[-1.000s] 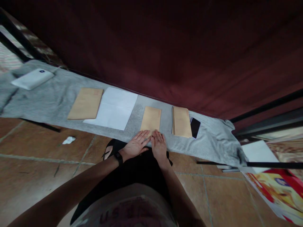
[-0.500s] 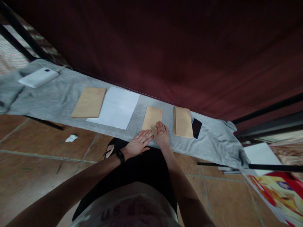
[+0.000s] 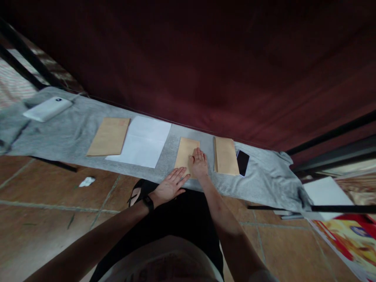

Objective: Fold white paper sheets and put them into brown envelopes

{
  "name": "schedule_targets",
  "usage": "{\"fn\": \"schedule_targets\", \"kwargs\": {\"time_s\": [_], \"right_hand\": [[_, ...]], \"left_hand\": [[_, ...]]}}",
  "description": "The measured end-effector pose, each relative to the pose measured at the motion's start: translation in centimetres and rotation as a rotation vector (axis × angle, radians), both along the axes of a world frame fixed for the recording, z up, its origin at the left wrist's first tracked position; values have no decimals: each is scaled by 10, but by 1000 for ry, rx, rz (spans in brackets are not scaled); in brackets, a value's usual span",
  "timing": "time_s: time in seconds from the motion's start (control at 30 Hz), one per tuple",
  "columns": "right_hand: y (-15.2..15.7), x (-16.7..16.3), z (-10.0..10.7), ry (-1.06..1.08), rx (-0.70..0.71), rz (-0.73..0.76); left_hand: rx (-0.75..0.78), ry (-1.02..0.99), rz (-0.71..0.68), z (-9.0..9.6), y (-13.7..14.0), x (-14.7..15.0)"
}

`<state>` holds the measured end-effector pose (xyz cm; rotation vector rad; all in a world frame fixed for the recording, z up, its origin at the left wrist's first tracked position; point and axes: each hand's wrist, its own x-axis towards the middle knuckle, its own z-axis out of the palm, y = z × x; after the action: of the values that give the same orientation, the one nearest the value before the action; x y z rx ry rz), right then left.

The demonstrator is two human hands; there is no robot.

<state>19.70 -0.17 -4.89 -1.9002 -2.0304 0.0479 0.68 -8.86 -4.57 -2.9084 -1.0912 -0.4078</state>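
A brown paper envelope [image 3: 187, 149] lies on the grey cloth right in front of me. My right hand [image 3: 199, 162] rests flat over its right side, fingers pointing away from me. At the envelope's near left corner is my left hand [image 3: 170, 186], open, palm down, its fingertips on the paper. A dark band circles the left wrist. Under the hands, the near part of the envelope is partly hidden. To the right sits a stack of brown envelopes [image 3: 225, 156]. On the left, more brown paper [image 3: 108, 137], envelope-like, overlaps a white sheet [image 3: 143, 143].
A dark phone [image 3: 243, 162] lies beside the stack, partly under it. A white device [image 3: 48, 109] with a cable is at the far left of the grey cloth [image 3: 264, 176]. Behind hangs a dark red curtain [image 3: 188, 70]. A colourful bag [image 3: 349, 239] stands low at the right.
My right hand has slid slightly up along the envelope, and a small gap has opened between it and my left hand. The camera view has tilted a little upward.
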Motion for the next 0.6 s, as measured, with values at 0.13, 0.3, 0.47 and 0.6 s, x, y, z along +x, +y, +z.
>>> {"fn": "schedule_targets", "kwargs": {"time_s": [0.13, 0.3, 0.47, 0.6], "right_hand": [[9, -1, 1, -13, -29, -32], [20, -1, 6, -32, -53, -47], [23, 0, 8, -32, -32, -44], [16, -2, 7, -34, 0, -48]], "left_hand": [[16, 20, 11, -2, 1, 0], [21, 8, 15, -2, 2, 0], [22, -26, 23, -3, 1, 0], [24, -22, 27, -4, 1, 0]]}}
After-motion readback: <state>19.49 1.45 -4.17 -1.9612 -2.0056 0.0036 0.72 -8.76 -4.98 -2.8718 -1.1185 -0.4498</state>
